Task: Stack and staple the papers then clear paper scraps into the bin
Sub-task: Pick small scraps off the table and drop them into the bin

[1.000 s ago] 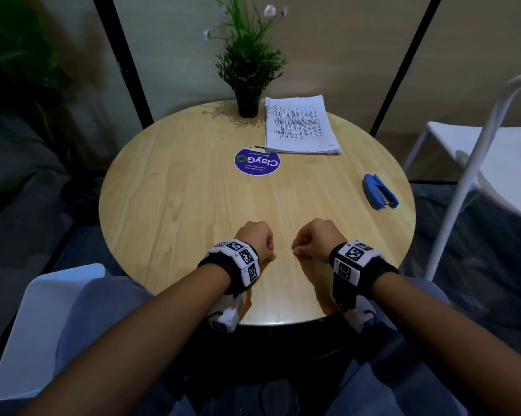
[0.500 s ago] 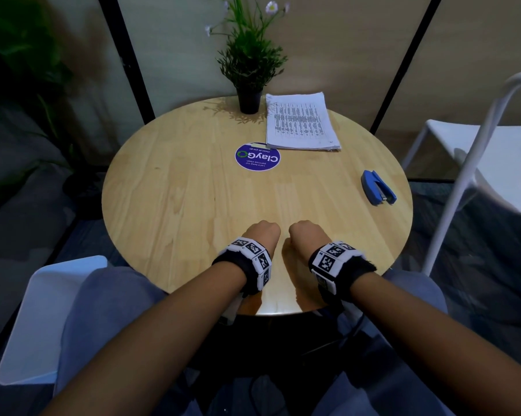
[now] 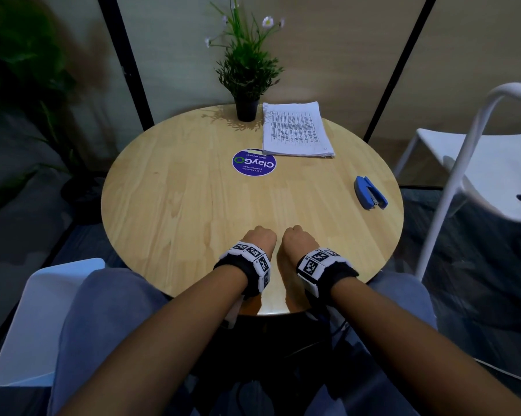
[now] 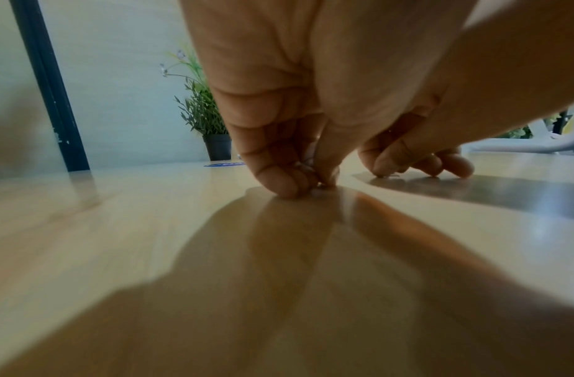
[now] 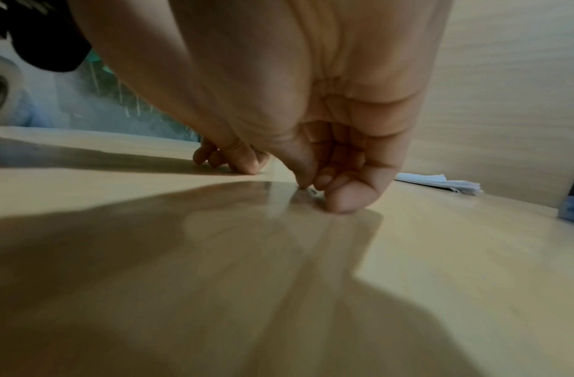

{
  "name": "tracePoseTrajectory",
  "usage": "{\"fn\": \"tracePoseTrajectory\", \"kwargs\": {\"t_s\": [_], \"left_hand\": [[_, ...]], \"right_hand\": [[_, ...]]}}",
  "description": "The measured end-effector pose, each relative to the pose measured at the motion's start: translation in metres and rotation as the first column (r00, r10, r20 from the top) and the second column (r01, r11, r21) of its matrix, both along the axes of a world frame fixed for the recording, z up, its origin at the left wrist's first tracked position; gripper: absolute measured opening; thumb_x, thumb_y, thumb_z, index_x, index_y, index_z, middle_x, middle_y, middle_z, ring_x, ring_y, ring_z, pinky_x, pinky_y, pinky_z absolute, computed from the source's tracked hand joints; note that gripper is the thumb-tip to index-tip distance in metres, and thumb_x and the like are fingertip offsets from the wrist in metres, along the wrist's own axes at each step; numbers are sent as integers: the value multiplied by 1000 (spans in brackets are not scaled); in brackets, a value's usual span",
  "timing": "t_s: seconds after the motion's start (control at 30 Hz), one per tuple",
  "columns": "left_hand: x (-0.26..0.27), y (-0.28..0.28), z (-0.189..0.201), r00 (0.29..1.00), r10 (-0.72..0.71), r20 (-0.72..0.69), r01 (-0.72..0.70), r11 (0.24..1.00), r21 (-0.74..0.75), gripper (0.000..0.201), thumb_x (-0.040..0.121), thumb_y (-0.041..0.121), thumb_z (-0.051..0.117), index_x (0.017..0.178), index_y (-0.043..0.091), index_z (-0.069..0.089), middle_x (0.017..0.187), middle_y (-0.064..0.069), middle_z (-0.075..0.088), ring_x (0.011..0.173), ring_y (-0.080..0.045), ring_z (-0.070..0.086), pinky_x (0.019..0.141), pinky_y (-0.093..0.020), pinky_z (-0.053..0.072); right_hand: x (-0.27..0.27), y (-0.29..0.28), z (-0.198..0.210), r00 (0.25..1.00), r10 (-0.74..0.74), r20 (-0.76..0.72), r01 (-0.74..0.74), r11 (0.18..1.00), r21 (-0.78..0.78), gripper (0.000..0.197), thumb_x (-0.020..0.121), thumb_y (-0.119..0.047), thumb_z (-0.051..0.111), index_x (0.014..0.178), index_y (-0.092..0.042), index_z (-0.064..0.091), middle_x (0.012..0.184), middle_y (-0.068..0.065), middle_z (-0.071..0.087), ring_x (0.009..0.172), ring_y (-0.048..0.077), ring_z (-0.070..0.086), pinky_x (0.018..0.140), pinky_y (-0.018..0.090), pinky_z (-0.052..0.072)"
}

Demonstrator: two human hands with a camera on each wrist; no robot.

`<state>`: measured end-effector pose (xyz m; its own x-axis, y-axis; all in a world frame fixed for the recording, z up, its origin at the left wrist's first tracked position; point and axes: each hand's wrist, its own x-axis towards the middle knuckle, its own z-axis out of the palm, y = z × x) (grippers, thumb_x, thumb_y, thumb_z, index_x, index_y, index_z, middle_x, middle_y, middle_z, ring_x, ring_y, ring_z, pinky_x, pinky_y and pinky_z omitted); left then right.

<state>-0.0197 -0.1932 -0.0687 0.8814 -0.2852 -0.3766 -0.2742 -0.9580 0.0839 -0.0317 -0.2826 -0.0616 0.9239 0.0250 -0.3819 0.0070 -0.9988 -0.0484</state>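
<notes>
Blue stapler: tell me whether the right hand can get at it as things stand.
Probably yes. The blue stapler lies alone on the round table, ahead and right of the right hand, with only bare wood between. That hand holds nothing visible, fingers curled on the tabletop.

The head view is dim, its corners falling into near black, with straight wall lines bowed by the wide lens. Light from above pools on the wooden surface [image 3: 175, 205]; the plant [image 3: 247, 73] casts a feathery shadow beside its pot. Both wrist views are soft and smeared, with broad dark shadows and pale glare streaks across the wood near each hand.
</notes>
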Motion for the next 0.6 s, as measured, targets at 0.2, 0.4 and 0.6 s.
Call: {"fn": "tracePoseTrajectory", "kwargs": {"t_s": [0.2, 0.4, 0.6], "left_hand": [[5, 7, 1, 994, 87, -62, -91, 993, -77, 21, 93, 1, 48, 108, -6, 62, 119, -22, 59, 91, -31, 56, 80, -32, 43], [22, 28, 4, 960, 239, -145, -261, 953, -152, 30, 97, 14, 46, 72, 4, 58, 81, -12, 58, 70, -23, 56, 79, -30, 42], [30, 59, 16, 953, 271, -137, -298, 917, -264, 26, 91, 1, 48, 106, -13, 64, 126, -20, 61, 112, -32, 61, 74, -28, 37]], "right_hand": [[6, -15, 1, 993, -92, -71, 98, 991, 87, 17, 93, -7, 49, 106, 1, 56, 112, 20, 54, 102, 33, 55, 86, 34, 43], [10, -34, 2, 984, -170, -47, 176, 957, 232, 23, 90, -5, 45, 88, 9, 62, 105, 28, 65, 98, 38, 63, 66, 28, 35], [3, -41, 12, 977, -211, -8, 205, 938, 281, 34, 90, -3, 42, 113, 16, 57, 120, 30, 59, 111, 41, 57, 80, 46, 48]]}}
